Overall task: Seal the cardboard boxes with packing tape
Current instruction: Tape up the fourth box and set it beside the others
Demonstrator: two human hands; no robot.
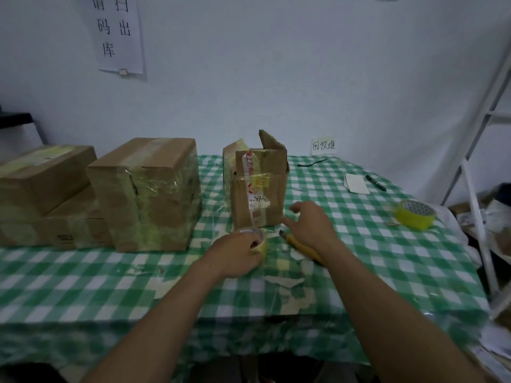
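A table under a green-and-white checked cloth [83,286] fills the lower half of the frame. A printed wall sign [117,34] hangs at the upper left, and a white shelf frame [475,172] leans in along the right edge.

At left of centre stands the big taped box [146,194], closed and glossy with clear tape. Just beside it, at the far left, two more cartons are stacked: the upper box [41,175] sits on the flat lower box [55,230].

In the middle of the frame is the small open box [258,194], its top flaps standing up and old labels running down its front.

Both bare forearms reach in from the bottom. The left hand [235,254] is curled round a yellowish tape roll [261,244] that sits on the cloth just in front of the small open box. The right hand [312,225] has its fingers spread and loose, near the box's lower right corner. It is above a yellow utility knife [293,240] lying on the cloth, and I cannot tell whether it touches it.

A second tape roll [414,215] lies well apart at the right. Behind it are a white paper slip [356,183] and a black marker pen [376,183], with a small handwritten label [324,145] on the wall.
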